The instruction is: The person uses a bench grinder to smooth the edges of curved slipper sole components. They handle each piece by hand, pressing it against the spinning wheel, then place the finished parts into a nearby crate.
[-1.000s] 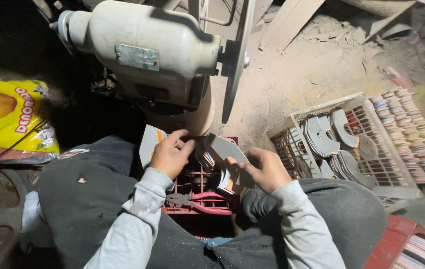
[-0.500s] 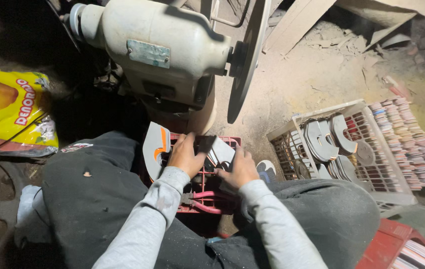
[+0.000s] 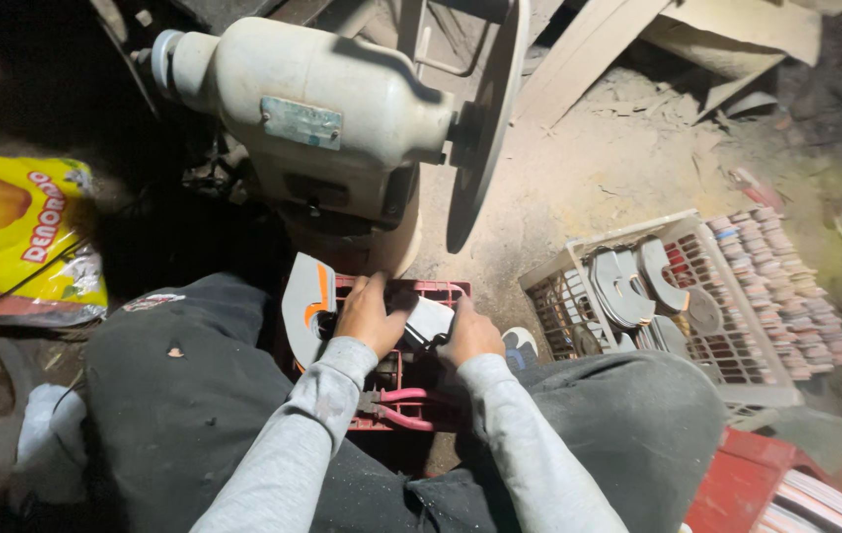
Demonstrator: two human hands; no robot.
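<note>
My left hand (image 3: 370, 314) and my right hand (image 3: 470, 334) both grip a flat grey metal piece (image 3: 430, 321) low over a red plastic crate (image 3: 419, 293) between my knees. A white and orange curved piece (image 3: 305, 304) leans at the crate's left edge, beside my left hand. Red-handled pliers (image 3: 396, 407) lie in the crate under my forearms. Just beyond the crate stands a cream bench grinder (image 3: 317, 123) with a large thin disc (image 3: 485, 118) on its right side.
A white slotted crate (image 3: 737, 365) at right holds several curved grey metal blanks (image 3: 638, 281) and rows of small pieces. A yellow bag (image 3: 16, 232) lies at left. Planks (image 3: 589, 54) and rubble lie on the dusty ground behind. A red box (image 3: 737, 484) sits by my right knee.
Both hands have moved forward and down with the metal piece, from my lap to the red crate below the grinder.
</note>
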